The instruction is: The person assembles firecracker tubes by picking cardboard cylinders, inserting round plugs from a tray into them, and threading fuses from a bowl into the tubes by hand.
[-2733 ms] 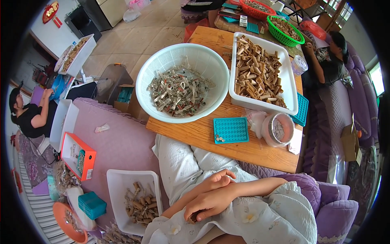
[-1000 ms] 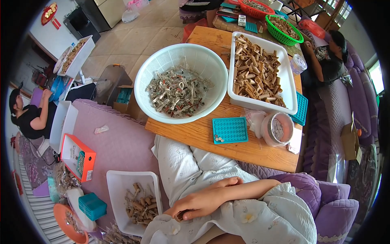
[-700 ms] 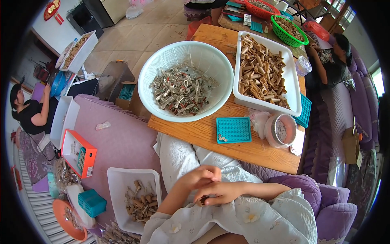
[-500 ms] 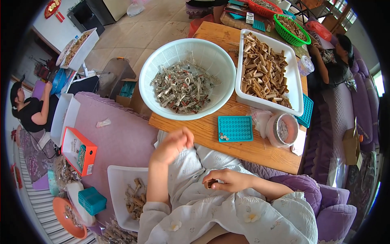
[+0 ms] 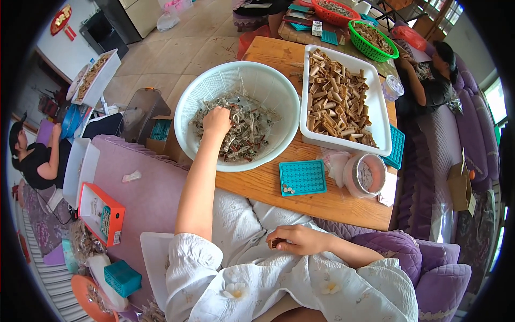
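My left hand (image 5: pixel 217 122) is down in a large white plastic strainer basket (image 5: pixel 185 126), on the pile of small clear-wrapped pieces with reddish bits (image 5: pixel 252 126). Its fingers are curled at the pile, and what they pinch is hidden. Over my lap, my right hand (image 5: pixel 303 240) is closed around a short brown trough-shaped piece (image 5: pixel 277 243), whose hollow side partly shows. Similar brown pieces (image 5: pixel 343 96) fill the white tray (image 5: pixel 382 115) to the right of the basket. Nearer to me on the table lies a teal gridded tray (image 5: pixel 303 177) with several small round discs (image 5: pixel 288 189) in one corner.
A clear round tub (image 5: pixel 365 176) stands at the right of the wooden table (image 5: pixel 343 209). On the purple sofa to my left are an orange box (image 5: pixel 102 214), a teal basket (image 5: pixel 123 278) and a white bin (image 5: pixel 155 257). Two people sit at far left and far right.
My left hand has moved from above my lap forward into the strainer basket. My right hand still holds the brown piece at my lap. The view has shifted slightly.
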### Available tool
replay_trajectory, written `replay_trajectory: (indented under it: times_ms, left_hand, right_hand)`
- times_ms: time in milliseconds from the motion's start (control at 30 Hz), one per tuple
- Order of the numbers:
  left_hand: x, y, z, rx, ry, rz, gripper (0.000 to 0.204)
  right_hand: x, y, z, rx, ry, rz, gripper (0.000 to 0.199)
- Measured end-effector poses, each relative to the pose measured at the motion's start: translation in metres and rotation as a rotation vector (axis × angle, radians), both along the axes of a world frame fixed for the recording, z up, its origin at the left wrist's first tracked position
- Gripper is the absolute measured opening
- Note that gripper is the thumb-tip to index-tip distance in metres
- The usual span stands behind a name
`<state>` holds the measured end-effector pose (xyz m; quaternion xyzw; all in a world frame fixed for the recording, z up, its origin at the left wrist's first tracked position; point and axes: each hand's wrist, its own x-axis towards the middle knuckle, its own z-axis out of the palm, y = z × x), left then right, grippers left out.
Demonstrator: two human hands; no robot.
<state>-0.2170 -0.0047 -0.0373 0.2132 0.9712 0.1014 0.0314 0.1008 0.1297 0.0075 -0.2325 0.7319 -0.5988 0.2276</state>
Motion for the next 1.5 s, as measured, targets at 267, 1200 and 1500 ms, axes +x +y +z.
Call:
replay_trajectory:
  times_ms: [267, 1200, 1500]
  left_hand:
    - [-0.009, 0.006, 0.004, -0.296, 0.183, -0.151, 0.014]
    - [0.045, -0.017, 0.080, 1.436, -0.902, -0.023, 0.015]
    - [0.176, -0.003, 0.106, 1.117, -0.543, -0.273, 0.022]
  right_hand:
    - [0.001, 0.010, -0.003, 0.072, 0.086, -0.049, 0.024]
    - [0.004, 0.002, 0.000, 0.072, 0.129, -0.084, 0.021]
    - [-0.052, 0.051, 0.066, -0.301, 0.651, -1.052, 0.029]
